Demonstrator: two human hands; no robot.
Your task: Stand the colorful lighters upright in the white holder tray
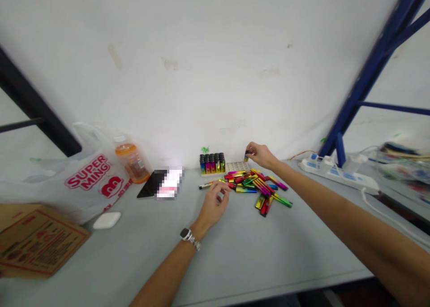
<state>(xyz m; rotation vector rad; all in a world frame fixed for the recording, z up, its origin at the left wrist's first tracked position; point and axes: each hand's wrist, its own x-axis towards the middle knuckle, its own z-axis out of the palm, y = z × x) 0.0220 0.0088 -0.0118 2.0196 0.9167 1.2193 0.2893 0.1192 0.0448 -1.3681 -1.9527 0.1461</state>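
Observation:
My right hand (260, 154) pinches a lighter (246, 157) with a black top, holding it upright at the right back end of a pale tray (237, 166) with rows of small holes. Colourful metallic lighters (212, 163) stand upright in rows on the tray's left part. My left hand (214, 203) is at the left edge of a heap of loose lighters (258, 183), its fingers bent and apart, with a gap between thumb and forefinger. Behind its fingertips lies a single lighter (205, 185); whether they touch it I cannot tell.
To the left are a tablet-like device (151, 184), an orange drink bottle (132, 161), a plastic bag (87, 181), a white case (107, 220) and a cardboard box (40, 239). A power strip (339, 175) lies right, beside a blue metal frame (356, 87). The wall (215, 74) stands close behind.

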